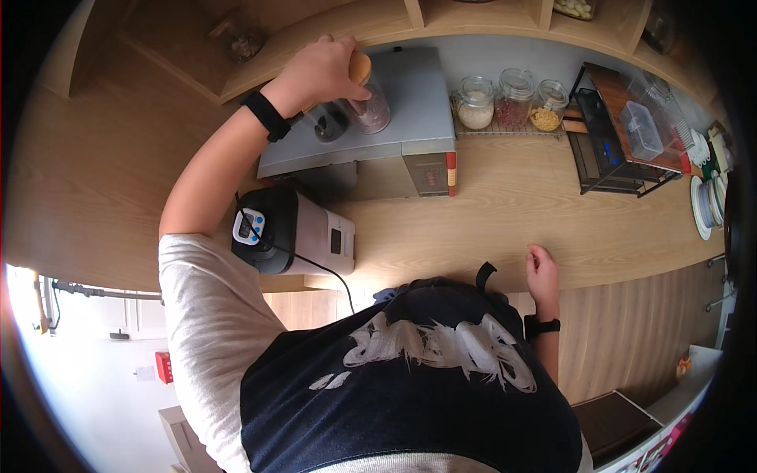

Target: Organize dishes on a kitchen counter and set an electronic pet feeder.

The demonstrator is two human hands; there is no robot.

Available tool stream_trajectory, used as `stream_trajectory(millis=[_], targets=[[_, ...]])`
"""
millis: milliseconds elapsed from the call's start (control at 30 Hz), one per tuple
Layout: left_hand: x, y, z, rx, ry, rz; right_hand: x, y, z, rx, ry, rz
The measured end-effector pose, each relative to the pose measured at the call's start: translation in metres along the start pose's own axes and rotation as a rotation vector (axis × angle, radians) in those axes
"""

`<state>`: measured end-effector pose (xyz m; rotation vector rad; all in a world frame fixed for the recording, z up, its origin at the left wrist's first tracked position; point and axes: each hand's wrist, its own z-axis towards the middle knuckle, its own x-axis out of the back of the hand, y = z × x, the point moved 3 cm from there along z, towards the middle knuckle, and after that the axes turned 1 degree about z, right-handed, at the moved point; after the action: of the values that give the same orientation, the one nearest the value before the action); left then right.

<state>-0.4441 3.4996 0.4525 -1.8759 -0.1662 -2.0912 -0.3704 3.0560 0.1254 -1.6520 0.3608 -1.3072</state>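
Observation:
My left hand (322,71) reaches up and to the left and grips a tall clear jar (374,112) near its wooden lid (359,68). That jar holds pinkish contents and stands on the grey top of a microwave oven (414,97). Beside it, partly behind my wrist, is a second clear jar (329,123) with dark contents. Over the front edge of the wooden counter (461,230), my right hand (542,272) hangs with loosely curled fingers and nothing visible in it.
A boxy appliance (313,233) with a white timer (248,227) and a black cord stands below my left arm. Clip-top glass jars (514,103) sit on a wire rack. To the right are a black-framed rack (627,136) and plates (707,204). Wooden shelves (473,23) overhang the back.

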Motion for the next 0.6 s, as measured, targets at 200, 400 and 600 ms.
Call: stream_trajectory(millis=[200,400,600], targets=[[-0.005,0.0,-0.006,-0.064,0.049,0.026,-0.002,0.001,0.0,0.036,0.033,0.011],[-0.008,-0.003,-0.012,-0.043,0.171,-0.097,-0.007,0.0,0.0,0.032,0.005,-0.013],[-0.007,-0.006,-0.02,0.027,0.068,-0.103,-0.012,0.001,-0.001,-0.005,-0.031,-0.021]])
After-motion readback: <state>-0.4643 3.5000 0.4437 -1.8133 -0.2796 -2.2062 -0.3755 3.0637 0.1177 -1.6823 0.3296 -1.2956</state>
